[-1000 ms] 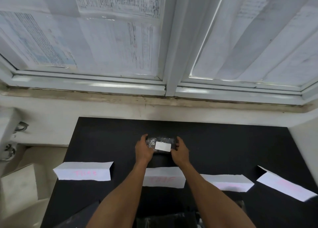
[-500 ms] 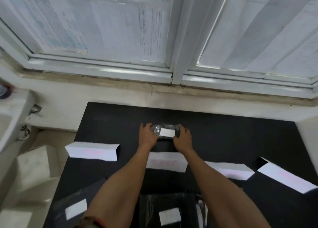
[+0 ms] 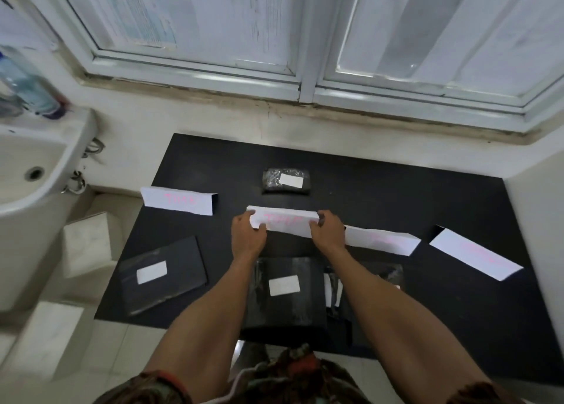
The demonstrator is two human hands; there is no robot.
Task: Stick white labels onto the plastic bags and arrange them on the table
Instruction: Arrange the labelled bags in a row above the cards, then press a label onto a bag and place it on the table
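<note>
Right now we've got both hands on the folded paper card (image 3: pixel 283 220) in the middle of the table (image 3: pixel 396 190), not on a bag. The left hand (image 3: pixel 248 236) pinches its left end with the thumb on top, and the right hand (image 3: pixel 328 231) has its fingers curled round the right end.

The far bag (image 3: pixel 274 181) already has its label (image 3: pixel 291 180) on and sits just beyond the card, apart from both hands and lying free. Three more bags lie nearer us:
- The left bag (image 3: pixel 171 260) sits off to the side of the left arm.
- The middle bag (image 3: pixel 283 312) is between our forearms.
- The right bag (image 3: pixel 366 277) is mostly hidden under the right arm (can't tell if it's labelled).

These look like thin, glossy plastic, so we'd guess they're light, floppy and a bit slick. We'd take one by two opposite edges to keep it flat, with fingers off the label. The far bag looks bunched into a small, thicker packet, so a grip on its short ends should do.
</note>
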